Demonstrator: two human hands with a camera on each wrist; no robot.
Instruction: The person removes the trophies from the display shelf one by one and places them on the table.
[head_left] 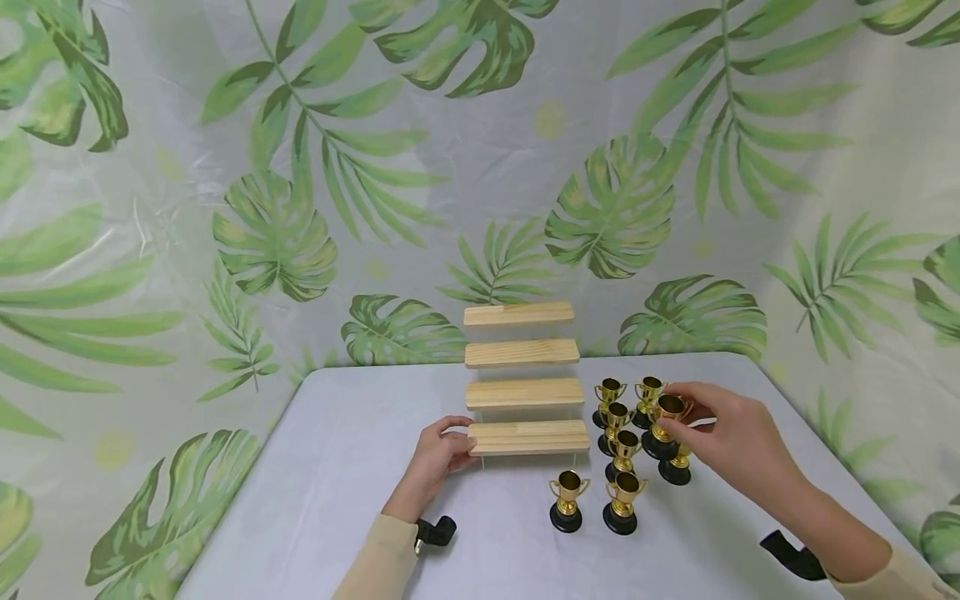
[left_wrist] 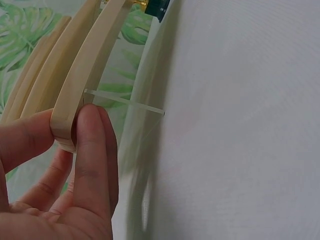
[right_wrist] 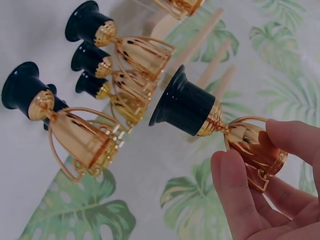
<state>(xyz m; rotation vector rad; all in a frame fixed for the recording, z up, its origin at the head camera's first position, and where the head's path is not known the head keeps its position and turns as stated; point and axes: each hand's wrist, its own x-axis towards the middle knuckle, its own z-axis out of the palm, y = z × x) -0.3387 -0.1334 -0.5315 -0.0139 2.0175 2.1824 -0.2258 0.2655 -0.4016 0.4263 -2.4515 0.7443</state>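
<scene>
My left hand (head_left: 437,457) pinches the left end of the lowest board (head_left: 528,438) of a tiered wooden shelf. In the left wrist view, thumb and fingers close round that board's end (left_wrist: 80,75), beside a thin clear support (left_wrist: 125,101). My right hand (head_left: 738,437) holds a small gold trophy cup (head_left: 670,408) with a black base by its cup part. The right wrist view shows this trophy (right_wrist: 187,105) tilted and apart from its neighbours. Several similar trophies (head_left: 624,450) stand around it, one of them (head_left: 677,468) partly hidden behind the right hand.
Two trophies stand nearer the front, one on the left (head_left: 567,500) and one on the right (head_left: 622,502). Three more boards, including the top one (head_left: 517,314), rise behind the lowest. A white cloth (head_left: 337,467) covers the table; a leaf-patterned curtain (head_left: 495,150) hangs behind.
</scene>
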